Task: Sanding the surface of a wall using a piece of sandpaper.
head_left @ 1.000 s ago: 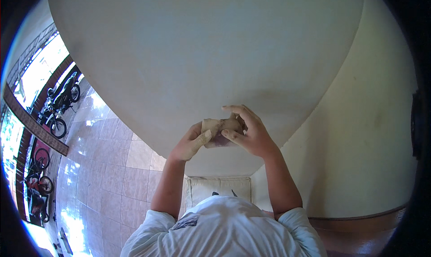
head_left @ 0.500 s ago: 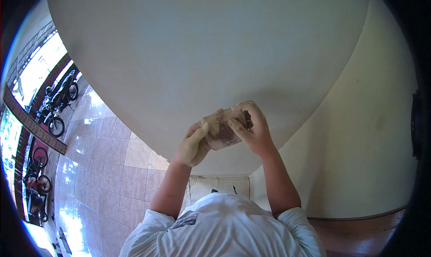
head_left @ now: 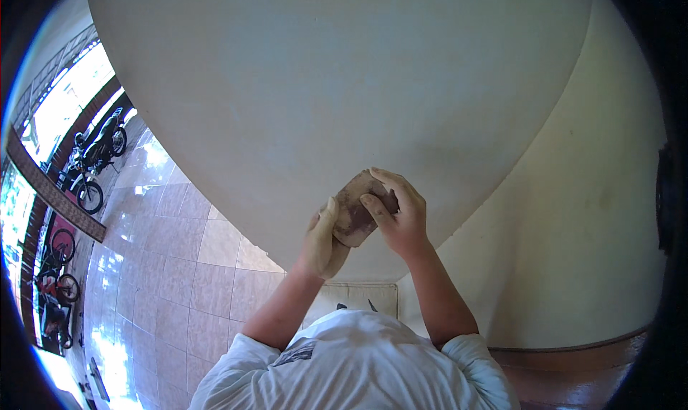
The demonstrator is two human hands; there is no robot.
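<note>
Between both hands, in front of my chest, is a worn, roughly rectangular piece of sandpaper [head_left: 352,208], brown with patches of pale dust. My left hand [head_left: 321,244] grips its lower left edge, with the thumb along the near face and the fingers behind. On the right side, my right hand [head_left: 403,216] pinches it, thumb on the near face and fingers over the far edge. Whitish dust coats both hands, mostly the left. The sandpaper's back is hidden from view.
A broad pale wall [head_left: 344,80] rises just beyond my hands, meeting another wall [head_left: 573,238] at right. Glossy tiles [head_left: 172,267] cover the floor at left, with motorcycles [head_left: 97,156] farther off. Close to my body is a cream padded surface [head_left: 358,295]; a brown polished surface [head_left: 573,374] lies lower right.
The sandpaper has turned to a more upright slant between my hands. My left hand has shifted right and slightly down, its fingers now pointing more upward; both hands keep hold.
</note>
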